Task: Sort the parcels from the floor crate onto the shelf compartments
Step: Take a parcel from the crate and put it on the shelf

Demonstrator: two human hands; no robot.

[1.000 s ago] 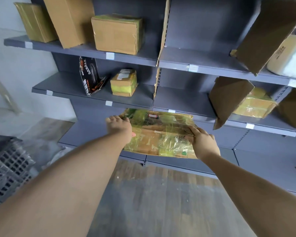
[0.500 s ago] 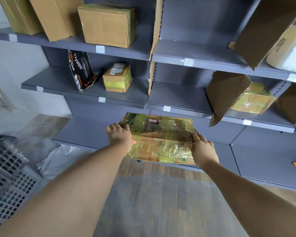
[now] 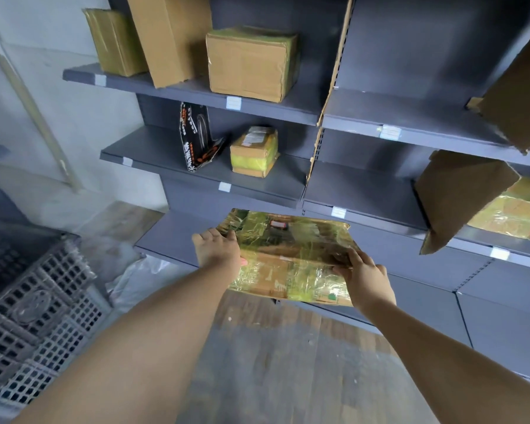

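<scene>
Held parcel [image 3: 288,258] perhaps nearer bottom shelf [image 3: 169,237]

Yellow-taped parcel [image 3: 291,258] held up in front of the grey shelving [image 3: 364,191].
I see my left hand [image 3: 218,249] gripping the parcel's left edge and my right hand [image 3: 364,273] gripping its right edge, roughly level; the slotted floor crate [image 3: 37,301] sits at lower left.
</scene>
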